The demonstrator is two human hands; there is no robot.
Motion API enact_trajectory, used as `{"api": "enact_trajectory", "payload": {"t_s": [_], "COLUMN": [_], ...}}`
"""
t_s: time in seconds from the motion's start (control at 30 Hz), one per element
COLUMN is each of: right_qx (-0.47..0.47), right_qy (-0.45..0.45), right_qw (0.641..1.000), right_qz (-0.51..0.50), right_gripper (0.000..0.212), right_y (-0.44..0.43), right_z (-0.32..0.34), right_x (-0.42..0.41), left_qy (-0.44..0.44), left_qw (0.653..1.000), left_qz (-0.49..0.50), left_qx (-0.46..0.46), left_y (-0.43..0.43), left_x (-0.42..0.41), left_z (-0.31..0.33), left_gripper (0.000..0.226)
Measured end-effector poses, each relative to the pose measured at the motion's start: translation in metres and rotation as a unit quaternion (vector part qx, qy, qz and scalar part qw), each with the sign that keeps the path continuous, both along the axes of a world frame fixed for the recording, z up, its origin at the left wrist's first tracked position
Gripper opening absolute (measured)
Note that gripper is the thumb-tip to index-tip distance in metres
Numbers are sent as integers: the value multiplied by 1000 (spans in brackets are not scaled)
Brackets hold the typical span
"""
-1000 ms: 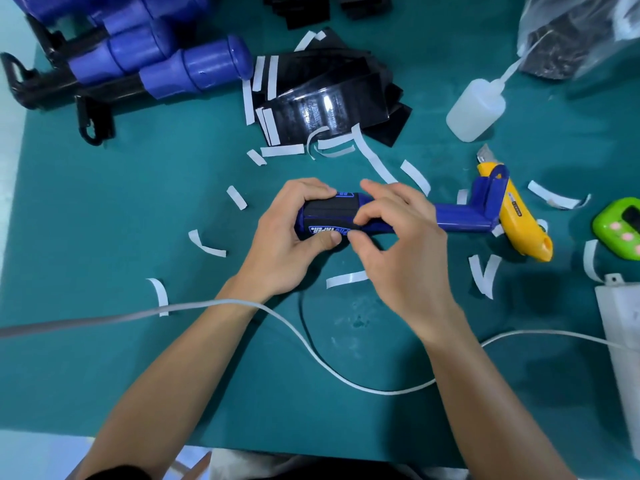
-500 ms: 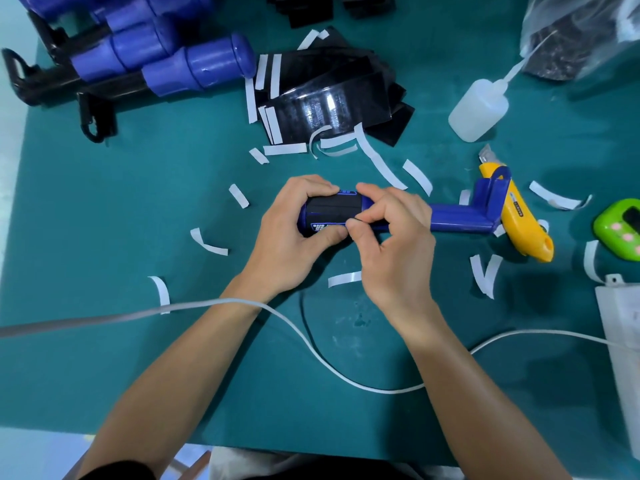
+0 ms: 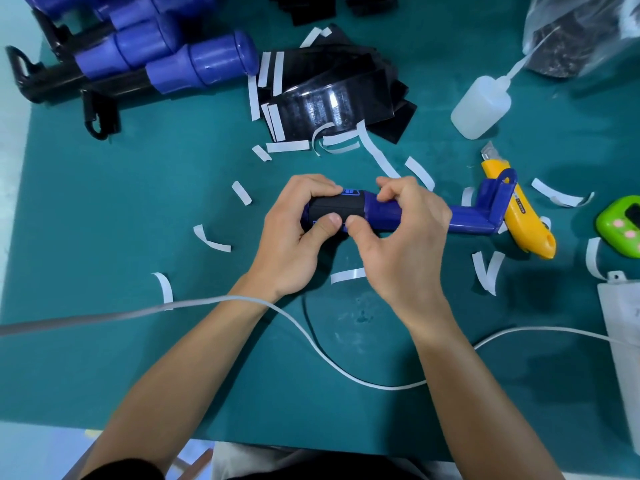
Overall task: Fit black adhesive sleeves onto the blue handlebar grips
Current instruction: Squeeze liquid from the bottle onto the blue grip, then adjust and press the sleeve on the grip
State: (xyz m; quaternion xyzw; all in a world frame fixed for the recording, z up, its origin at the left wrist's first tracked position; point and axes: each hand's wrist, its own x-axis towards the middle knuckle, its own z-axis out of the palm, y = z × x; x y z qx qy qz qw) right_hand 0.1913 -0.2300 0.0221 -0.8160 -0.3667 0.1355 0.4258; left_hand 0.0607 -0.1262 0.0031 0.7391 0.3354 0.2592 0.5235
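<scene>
A blue handlebar grip (image 3: 464, 221) lies across the middle of the green mat, its bracket end to the right. A black adhesive sleeve (image 3: 334, 207) is wrapped round its left end. My left hand (image 3: 294, 240) grips that left end, thumb pressing on the sleeve's near side. My right hand (image 3: 405, 237) holds the grip just right of the sleeve, fingers curled over the top and thumb against the sleeve's edge. A pile of black sleeves (image 3: 332, 98) lies at the back centre.
More blue grips on black bars (image 3: 166, 60) lie at the back left. A squeeze bottle (image 3: 481, 110), a yellow knife (image 3: 523, 216), a green gadget (image 3: 623, 225), a white box (image 3: 623, 327) and a plastic bag (image 3: 581, 36) are on the right. White backing strips (image 3: 377, 150) and a white cable (image 3: 311, 344) lie scattered.
The grip has turned in my hands so the black sleeve faces up. My right fingers have shifted right, off the sleeve and onto the blue part.
</scene>
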Motion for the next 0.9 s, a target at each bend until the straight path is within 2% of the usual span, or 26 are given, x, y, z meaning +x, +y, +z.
{"api": "enact_trajectory", "payload": {"t_s": [0.07,0.17,0.33,0.53,0.67,0.73,0.8,0.87,0.9], "right_qx": [-32,-31,-28,10,-3,20,90,142,137], "right_qy": [-22,-51,10,-5,-14,24,55,13,-9], "right_qw": [999,997,999,1000,1000,999,987,970,966], "right_qz": [31,53,15,1,6,-38,-118,-195,-218], "right_gripper": [31,26,22,19,16,18,15,15,23], "right_y": [-1,-2,2,5,8,7,4,3,4], "right_z": [1,1,-2,1,4,11,22,33,38], "right_x": [6,7,5,6,8,20,42,73,90], "left_qy": [-2,-7,-5,31,18,14,12,12,10], "left_qw": [1000,1000,1000,999,1000,1000,999,999,999], "left_qz": [2,3,5,-7,-6,-6,-6,-6,-6], "left_qx": [10,1,-2,-7,-25,-27,-32,-37,-38], "left_y": [0,-1,-1,5,7,6,5,6,6], "left_x": [0,0,0,1,2,3,3,2,2], "left_z": [0,-1,0,2,3,3,3,2,2], "left_gripper": [31,29,28,46,43,42,41,40,40]}}
